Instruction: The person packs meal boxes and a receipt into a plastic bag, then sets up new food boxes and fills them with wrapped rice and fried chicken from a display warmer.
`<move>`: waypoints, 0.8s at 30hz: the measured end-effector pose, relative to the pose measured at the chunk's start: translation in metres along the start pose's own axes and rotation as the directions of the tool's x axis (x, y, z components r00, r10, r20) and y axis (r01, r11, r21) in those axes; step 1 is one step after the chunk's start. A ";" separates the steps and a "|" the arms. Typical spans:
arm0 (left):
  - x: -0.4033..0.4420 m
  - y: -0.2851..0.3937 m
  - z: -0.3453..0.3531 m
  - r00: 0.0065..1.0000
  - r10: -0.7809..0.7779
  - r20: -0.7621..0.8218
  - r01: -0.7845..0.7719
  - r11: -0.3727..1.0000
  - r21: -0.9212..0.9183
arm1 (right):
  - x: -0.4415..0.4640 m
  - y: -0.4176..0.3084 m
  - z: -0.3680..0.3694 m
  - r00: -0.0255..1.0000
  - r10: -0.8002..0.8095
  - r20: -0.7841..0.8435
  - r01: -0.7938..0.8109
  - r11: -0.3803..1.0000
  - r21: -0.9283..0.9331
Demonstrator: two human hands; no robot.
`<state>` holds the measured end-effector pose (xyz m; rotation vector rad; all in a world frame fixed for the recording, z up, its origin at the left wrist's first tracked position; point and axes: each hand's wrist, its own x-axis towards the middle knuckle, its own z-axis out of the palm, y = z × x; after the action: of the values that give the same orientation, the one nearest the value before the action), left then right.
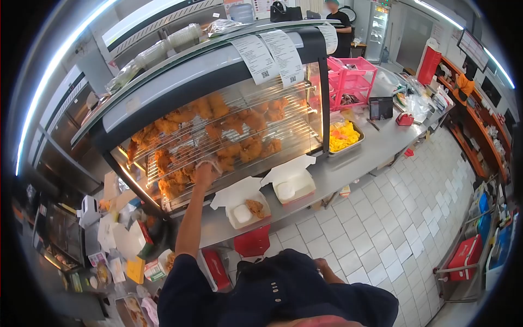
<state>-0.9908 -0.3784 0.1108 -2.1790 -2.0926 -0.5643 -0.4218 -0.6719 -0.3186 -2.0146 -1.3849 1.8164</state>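
A lit glass warming cabinet (218,71) stands on the steel counter, with fried chicken (250,148) on its wire racks. My left hand (207,170) reaches in at the lower rack, beside several pieces; its fingers are blurred and partly hidden, so what they hold is unclear. In front of the cabinet are two open white boxes. The nearer box (237,222) contains a white round item (242,213) and one chicken piece (254,208). The other box (299,196) contains only a white round item (285,189). My right hand (325,270) is low by my body, its fingers mostly hidden.
A metal tray of yellow food (344,136) sits right of the cabinet, near a pink rack (351,82) and a dark tablet (381,108). Receipts (283,54) hang on the cabinet. A person in black (340,27) stands at the back; another in orange (464,87) is far right.
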 end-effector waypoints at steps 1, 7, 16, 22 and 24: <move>-0.002 -0.003 0.002 0.996 0.037 -0.077 -0.038 0.999 -0.012 | -0.010 -0.008 0.001 1.000 0.000 0.000 0.000 1.000 0.000; -0.022 -0.015 0.029 0.985 0.020 -0.170 -0.003 0.995 0.099 | 0.036 0.042 0.013 0.950 -0.296 -0.100 0.303 0.951 0.060; -0.070 -0.024 0.007 0.977 -0.171 -0.129 0.122 0.941 -0.317 | -0.021 -0.028 -0.009 0.883 -0.452 -0.127 0.466 0.878 0.112; -0.045 -0.032 0.002 0.996 -0.031 -0.088 0.026 0.998 -0.062 | 0.040 0.018 -0.014 0.609 -0.774 0.173 0.711 0.437 -0.552; -0.030 -0.027 0.001 0.983 0.078 -0.164 -0.067 0.995 0.070 | 0.019 -0.004 -0.013 0.848 -0.529 0.043 0.525 0.823 -0.216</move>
<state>-1.0174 -0.4050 0.0953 -2.0852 -1.9126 -0.6385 -0.4161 -0.6509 -0.3264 -1.4903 -1.9665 1.4416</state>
